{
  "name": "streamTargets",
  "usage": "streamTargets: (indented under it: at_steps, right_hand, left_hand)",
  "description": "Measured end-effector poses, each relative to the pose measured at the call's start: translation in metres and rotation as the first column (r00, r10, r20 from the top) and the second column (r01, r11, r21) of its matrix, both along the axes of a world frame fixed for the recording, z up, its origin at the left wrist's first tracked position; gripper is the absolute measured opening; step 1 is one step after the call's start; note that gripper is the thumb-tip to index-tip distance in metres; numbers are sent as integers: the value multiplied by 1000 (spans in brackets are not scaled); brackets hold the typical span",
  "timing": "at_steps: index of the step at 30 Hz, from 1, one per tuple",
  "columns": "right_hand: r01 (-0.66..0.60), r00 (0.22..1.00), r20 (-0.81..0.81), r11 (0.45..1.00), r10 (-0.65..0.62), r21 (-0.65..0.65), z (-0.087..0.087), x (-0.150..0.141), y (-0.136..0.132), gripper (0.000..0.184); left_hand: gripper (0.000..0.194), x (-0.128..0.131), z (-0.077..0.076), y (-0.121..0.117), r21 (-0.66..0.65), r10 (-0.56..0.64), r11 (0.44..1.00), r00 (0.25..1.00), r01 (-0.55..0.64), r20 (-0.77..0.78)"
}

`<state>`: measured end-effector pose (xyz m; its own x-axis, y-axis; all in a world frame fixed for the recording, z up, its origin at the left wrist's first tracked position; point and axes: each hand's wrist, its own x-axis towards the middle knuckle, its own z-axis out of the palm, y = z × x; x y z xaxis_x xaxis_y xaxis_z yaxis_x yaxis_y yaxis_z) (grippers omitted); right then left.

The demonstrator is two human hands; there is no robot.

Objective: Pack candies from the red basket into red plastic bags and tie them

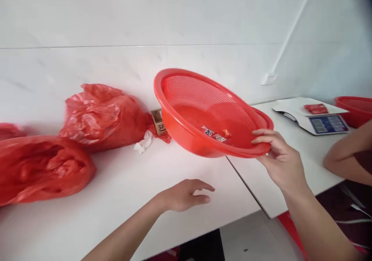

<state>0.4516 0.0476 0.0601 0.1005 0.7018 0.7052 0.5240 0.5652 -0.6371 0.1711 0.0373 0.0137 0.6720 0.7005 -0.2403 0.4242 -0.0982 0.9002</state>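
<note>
My right hand [283, 162] has its grip closed on the near right rim of the red basket [186, 137], fingers over the edge and thumb below. My left hand [186, 195] is empty, its grip open with the fingers loosely curved, over the counter [124, 187] and in front of the basket. The basket is in front of me, tilted with its inside towards me, and I judge it to be lifted off the counter.

As for how far things are, the basket is raised, and what is left in it is little: a few small printed packets [219, 138], lying together on the bottom. The rim looks doubled at its right end; I cannot tell whether a second basket sits with it.

To the left, a bulky red bag [106, 117] stands by the wall, gathered at the top, its contents hidden. Nearer me lies another bag [43, 172], crumpled, and I cannot tell what is inside. A small box [159, 122] sits between the bulky bag and the basket, with a white tissue [143, 141] beside it.

To the right, the scale [315, 119] bears a red pack [316, 108]. Past it is a further basket [356, 108], its inside not visible, near another person's arm [347, 150].
</note>
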Motion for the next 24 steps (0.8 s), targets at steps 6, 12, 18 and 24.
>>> streamTargets:
  at_steps: [6, 12, 18, 24]
  right_hand:
    - [-6, 996, 90, 986, 22, -166, -40, -16, 8, 21]
    - [316, 908, 313, 946, -280, -69, -64, -30, 27, 28]
    - [348, 880, 417, 905, -226, -244, -90, -59, 30, 36]
    - [305, 896, 424, 877, -133, -370, -70, -62, -3, 64]
  left_hand:
    - [35, -160, 44, -50, 357, 662, 725, 739, -589, -125]
    - [37, -291, 86, -64, 677, 993, -97, -27, -730, 114]
    - [53, -323, 74, -28, 719, 994, 108, 69, -687, -84]
    - [32, -326, 88, -21, 771, 998, -62, -43, -634, 45]
